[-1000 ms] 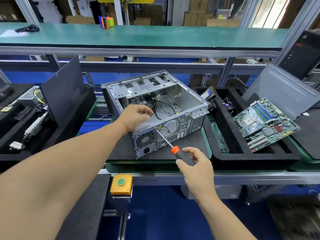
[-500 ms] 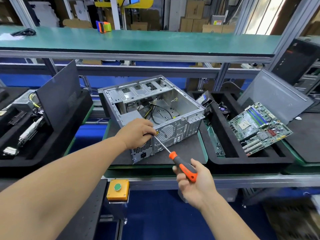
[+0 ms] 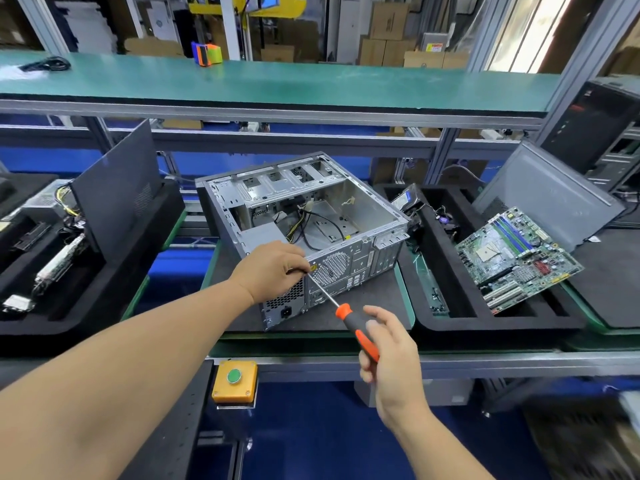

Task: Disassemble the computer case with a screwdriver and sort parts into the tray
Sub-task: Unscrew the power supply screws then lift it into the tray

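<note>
The case (image 3: 304, 237) lies open on the bench, tray (image 3: 450, 317) with motherboard (image 3: 519, 258) just right. Left hand (image 3: 273, 268) pinches the screwdriver (image 3: 349, 322) shaft at the case's rear; right hand (image 3: 391, 358) grips the handle.

Yellow box with round green push-button (image 3: 234, 382) on bench front edge. Orange-and-green block (image 3: 205, 54) and coiled black cable (image 3: 46, 63) on upper green shelf (image 3: 311, 84). Brown cardboard boxes (image 3: 388, 32) behind.

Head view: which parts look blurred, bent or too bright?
Head view: right hand fingers slightly blurred on the screwdriver; computer case sharp; green shelf edge bows from the wide lens; window top right washed out.
</note>
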